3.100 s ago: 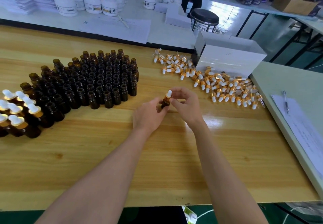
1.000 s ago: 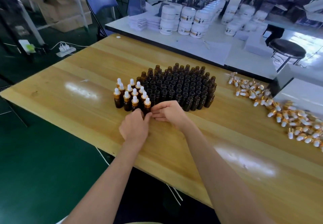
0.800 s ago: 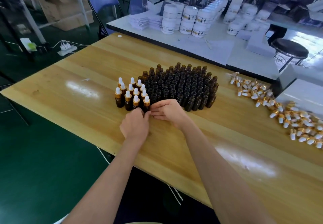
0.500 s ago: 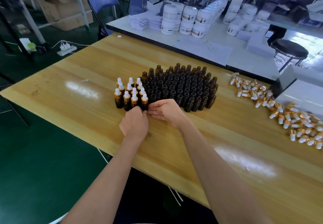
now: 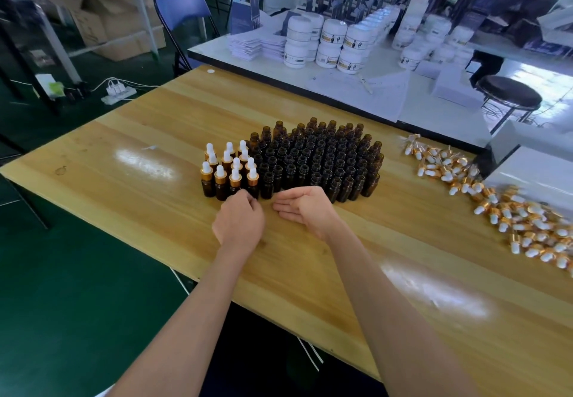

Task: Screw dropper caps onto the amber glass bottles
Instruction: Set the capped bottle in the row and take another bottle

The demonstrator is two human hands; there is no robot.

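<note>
Amber glass bottles (image 5: 316, 161), round and glossy, stand just beyond both grips, which have drawn apart. The right grip (image 5: 305, 209) lies released, palm up. The left grip (image 5: 238, 221) curls beside the gold-collared dropper caps (image 5: 234, 176); I cannot tell whether it holds anything.

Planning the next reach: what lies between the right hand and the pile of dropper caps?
Only bare wooden table, seen in the head view, separates the right hand from the dropper caps.

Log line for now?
left hand: curled by capped bottles, grip unclear | right hand: open, empty | uncapped bottles: many | dropper caps: loose
</note>
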